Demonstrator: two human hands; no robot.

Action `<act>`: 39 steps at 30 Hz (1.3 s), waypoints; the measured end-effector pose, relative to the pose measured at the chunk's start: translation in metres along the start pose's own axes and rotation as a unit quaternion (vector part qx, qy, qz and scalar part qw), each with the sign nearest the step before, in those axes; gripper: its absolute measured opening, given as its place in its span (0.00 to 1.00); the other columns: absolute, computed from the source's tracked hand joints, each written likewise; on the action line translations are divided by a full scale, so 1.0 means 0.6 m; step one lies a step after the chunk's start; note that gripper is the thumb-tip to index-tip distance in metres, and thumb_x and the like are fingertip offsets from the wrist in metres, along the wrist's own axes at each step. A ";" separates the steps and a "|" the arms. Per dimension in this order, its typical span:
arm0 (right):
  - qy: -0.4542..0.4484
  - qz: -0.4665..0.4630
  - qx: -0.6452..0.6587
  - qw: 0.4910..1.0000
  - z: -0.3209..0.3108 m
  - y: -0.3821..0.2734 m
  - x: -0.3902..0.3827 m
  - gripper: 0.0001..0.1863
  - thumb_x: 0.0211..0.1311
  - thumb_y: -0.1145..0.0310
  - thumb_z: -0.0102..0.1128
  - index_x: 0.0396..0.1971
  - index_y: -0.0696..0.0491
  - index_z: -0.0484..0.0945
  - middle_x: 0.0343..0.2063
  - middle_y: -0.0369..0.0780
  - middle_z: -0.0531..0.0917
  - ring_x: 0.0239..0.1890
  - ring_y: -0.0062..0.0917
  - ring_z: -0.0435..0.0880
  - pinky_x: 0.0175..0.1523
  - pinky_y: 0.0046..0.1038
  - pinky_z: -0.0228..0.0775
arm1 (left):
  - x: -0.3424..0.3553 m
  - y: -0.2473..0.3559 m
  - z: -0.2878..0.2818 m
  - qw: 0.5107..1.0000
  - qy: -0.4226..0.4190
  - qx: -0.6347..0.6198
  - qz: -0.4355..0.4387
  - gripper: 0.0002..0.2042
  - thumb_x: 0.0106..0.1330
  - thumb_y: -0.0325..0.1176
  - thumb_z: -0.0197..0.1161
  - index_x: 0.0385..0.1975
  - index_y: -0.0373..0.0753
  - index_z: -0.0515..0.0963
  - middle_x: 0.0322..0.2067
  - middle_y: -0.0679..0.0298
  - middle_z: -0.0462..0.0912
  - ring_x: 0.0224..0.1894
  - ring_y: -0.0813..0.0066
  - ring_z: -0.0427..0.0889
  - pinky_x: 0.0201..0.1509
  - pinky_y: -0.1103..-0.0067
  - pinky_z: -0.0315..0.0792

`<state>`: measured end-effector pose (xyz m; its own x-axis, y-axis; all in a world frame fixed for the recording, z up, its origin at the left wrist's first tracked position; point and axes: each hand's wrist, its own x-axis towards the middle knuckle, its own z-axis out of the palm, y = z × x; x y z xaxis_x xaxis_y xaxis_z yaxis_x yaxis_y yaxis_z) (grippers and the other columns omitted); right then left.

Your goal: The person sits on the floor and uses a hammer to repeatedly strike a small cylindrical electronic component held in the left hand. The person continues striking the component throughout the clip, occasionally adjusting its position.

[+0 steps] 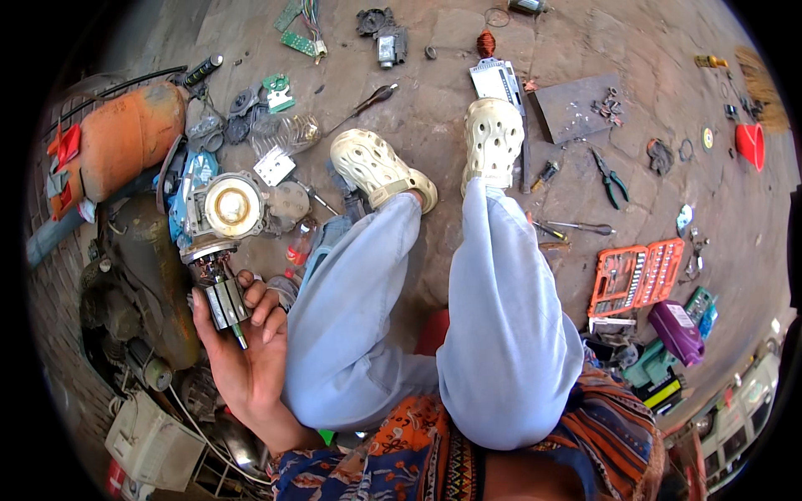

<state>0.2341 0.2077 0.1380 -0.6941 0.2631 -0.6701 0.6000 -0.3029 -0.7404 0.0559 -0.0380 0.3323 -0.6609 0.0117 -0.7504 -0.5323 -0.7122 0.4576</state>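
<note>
My left hand (pixel 251 367) is at the left, palm up, its thumb and fingers wrapped round a motor armature (pixel 224 301). The armature has a laminated steel core, copper windings at its upper end and a thin shaft pointing down toward my palm. A round metal flange (pixel 209 250) sits at its top end. Right above it is a cast metal housing (pixel 232 209) with a pale, greasy round opening; whether it is joined to the armature I cannot tell. My right hand is not in view.
An orange gas cylinder (pixel 134 138) lies at the left, above a dark motorcycle part (pixel 146 275). Pliers (pixel 610 179), screwdrivers (pixel 585 227), an orange socket set (pixel 637 275) and a purple bottle (pixel 677 331) lie to the right. A clear plastic jar (pixel 286 132) is near my left shoe.
</note>
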 end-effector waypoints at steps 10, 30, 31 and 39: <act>-0.016 -0.029 -0.034 0.999 0.028 -0.014 -0.005 0.28 0.57 0.65 0.53 0.56 0.63 0.62 0.51 0.52 0.71 0.51 0.40 0.72 0.57 0.34 0.65 | -0.012 -0.003 0.015 0.999 -0.022 -0.026 -0.020 0.22 0.67 0.47 0.56 0.45 0.32 0.66 0.31 0.65 0.63 0.31 0.77 0.61 0.32 0.82 0.58; -0.020 -0.137 -0.219 0.966 0.049 -0.086 -0.046 0.34 0.52 0.69 0.55 0.60 0.64 0.58 0.53 0.53 0.70 0.53 0.42 0.71 0.58 0.35 0.64 | -0.030 -0.013 0.033 0.996 -0.064 -0.057 0.007 0.26 0.67 0.53 0.53 0.44 0.32 0.62 0.31 0.63 0.63 0.31 0.76 0.62 0.31 0.80 0.59; -0.023 -0.152 -0.240 0.958 0.058 -0.095 -0.052 0.34 0.52 0.69 0.55 0.60 0.64 0.58 0.54 0.53 0.69 0.53 0.42 0.70 0.58 0.35 0.64 | -0.036 -0.011 0.030 0.995 -0.074 -0.060 0.023 0.26 0.67 0.53 0.53 0.45 0.32 0.61 0.30 0.63 0.63 0.31 0.76 0.62 0.31 0.80 0.59; 0.004 -0.270 -0.450 0.851 0.138 -0.246 -0.071 0.36 0.50 0.71 0.55 0.62 0.64 0.57 0.55 0.53 0.69 0.54 0.43 0.70 0.59 0.35 0.64 | -0.044 -0.007 0.027 0.990 -0.120 -0.052 0.055 0.20 0.67 0.45 0.56 0.45 0.33 0.63 0.30 0.64 0.64 0.31 0.77 0.62 0.31 0.81 0.60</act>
<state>0.1424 0.1653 0.2801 -0.9650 0.1485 -0.2161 0.2578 0.6878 -0.6785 0.0672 -0.0239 0.3581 -0.8250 0.0886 -0.5581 -0.4018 -0.7864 0.4692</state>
